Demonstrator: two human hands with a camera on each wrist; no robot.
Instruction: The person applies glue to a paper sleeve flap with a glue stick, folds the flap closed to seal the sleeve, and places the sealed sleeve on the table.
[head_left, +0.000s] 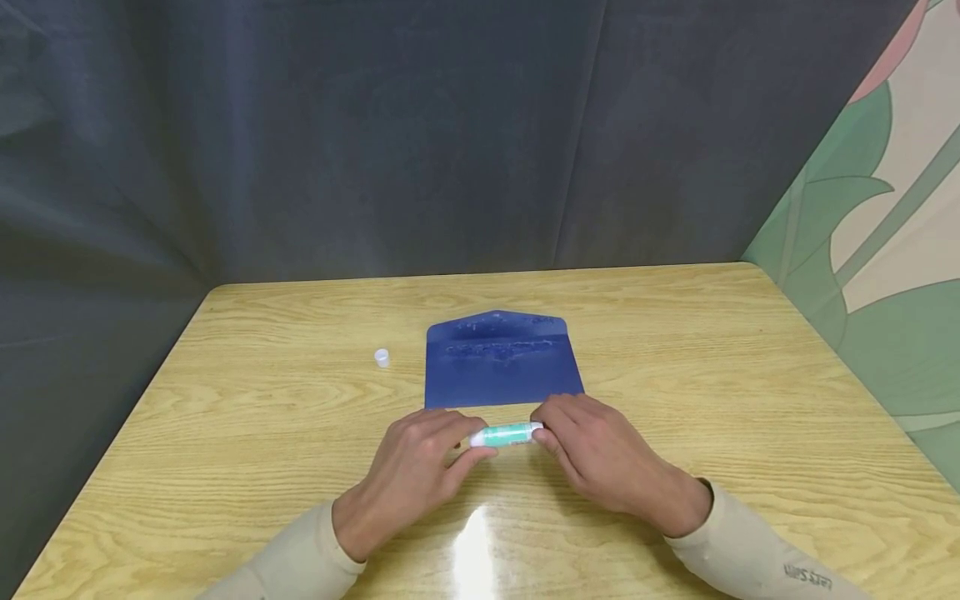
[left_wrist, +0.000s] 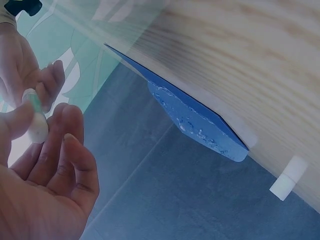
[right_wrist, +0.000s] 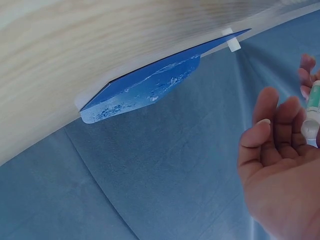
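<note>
Pinched the green-and-white tube (head_left: 507,434) by its ends in nearly closed left grip (head_left: 416,461) and right grip (head_left: 602,454), before the envelope (head_left: 504,381); seemed light, stiff, slick, best held mid-barrel.

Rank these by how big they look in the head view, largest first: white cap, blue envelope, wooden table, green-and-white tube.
1. Wooden table
2. Blue envelope
3. Green-and-white tube
4. White cap

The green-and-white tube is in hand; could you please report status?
Left hand, right hand: pinching opposite ends. Tube: held sideways, nearer than the blue envelope. White cap: off left; nothing seen in the way.
</note>
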